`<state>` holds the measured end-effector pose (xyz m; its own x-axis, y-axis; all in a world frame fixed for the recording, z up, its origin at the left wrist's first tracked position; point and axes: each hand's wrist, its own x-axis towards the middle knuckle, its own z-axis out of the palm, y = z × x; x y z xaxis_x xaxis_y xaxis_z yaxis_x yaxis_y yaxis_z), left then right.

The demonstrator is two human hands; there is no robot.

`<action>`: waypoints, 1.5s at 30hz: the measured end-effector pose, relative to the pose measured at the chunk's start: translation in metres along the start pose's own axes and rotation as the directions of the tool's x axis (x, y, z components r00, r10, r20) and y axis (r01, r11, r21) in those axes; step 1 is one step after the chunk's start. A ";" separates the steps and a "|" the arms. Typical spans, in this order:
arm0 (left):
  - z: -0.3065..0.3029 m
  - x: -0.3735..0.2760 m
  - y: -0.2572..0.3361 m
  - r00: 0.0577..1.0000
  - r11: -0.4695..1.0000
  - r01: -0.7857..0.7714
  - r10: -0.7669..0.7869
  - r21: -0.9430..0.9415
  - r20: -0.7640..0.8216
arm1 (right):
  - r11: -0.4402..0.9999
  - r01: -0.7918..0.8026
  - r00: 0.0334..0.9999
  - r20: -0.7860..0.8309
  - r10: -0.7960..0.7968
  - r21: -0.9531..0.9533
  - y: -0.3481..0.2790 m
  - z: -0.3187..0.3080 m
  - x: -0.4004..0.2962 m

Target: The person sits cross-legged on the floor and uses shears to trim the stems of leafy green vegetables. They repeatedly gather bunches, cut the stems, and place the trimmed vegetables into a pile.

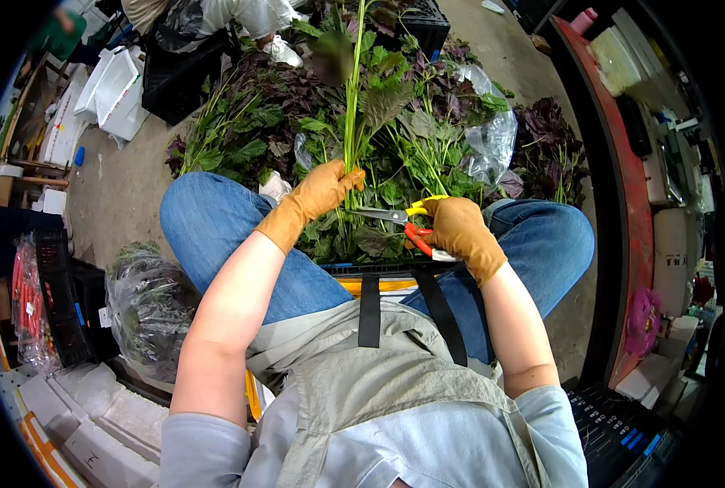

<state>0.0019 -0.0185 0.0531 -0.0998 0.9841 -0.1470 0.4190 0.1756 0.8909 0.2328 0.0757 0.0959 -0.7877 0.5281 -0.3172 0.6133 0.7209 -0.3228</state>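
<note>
My left hand, in a tan rubber glove, grips a bunch of long green leafy stems held upright in front of me. In my right hand, gloved the same way, is a pair of scissors with yellow and red handles. Their blades point left at the stems just below my left fist; whether they touch is unclear. Beneath both hands, cut leafy greens lie over a black crate between my knees. A large heap of green and purple leafy stems spreads beyond.
A clear plastic bag lies on the heap at right. White foam boxes and a black crate stand at upper left, near another person's white shoe. Bagged greens sit left of me; a red-edged shelf runs along the right.
</note>
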 end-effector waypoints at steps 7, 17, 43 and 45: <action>0.008 0.003 -0.009 0.995 0.997 0.051 -0.056 -0.064 -0.080 | 0.974 -0.197 0.962 0.167 0.214 -0.115 0.010 0.004 0.006; 0.043 0.006 -0.008 0.907 0.277 0.086 -0.419 -0.957 -0.040 | 0.670 -0.615 0.614 -0.282 0.738 0.416 0.094 0.017 0.061; 0.082 -0.010 -0.024 0.765 0.133 0.109 -0.644 -0.985 -0.002 | 0.807 -0.374 0.816 -0.251 0.521 0.458 0.052 0.047 0.044; 0.082 -0.010 -0.028 0.765 0.148 0.103 -0.643 -0.983 -0.017 | 0.761 -0.341 0.797 -0.259 0.545 0.551 0.055 0.044 0.044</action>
<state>0.0650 -0.0314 -0.0057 -0.3609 0.6399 -0.6785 -0.8357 0.1010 0.5398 0.2346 0.1187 0.0248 -0.3089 0.9303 -0.1978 0.7679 0.1212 -0.6290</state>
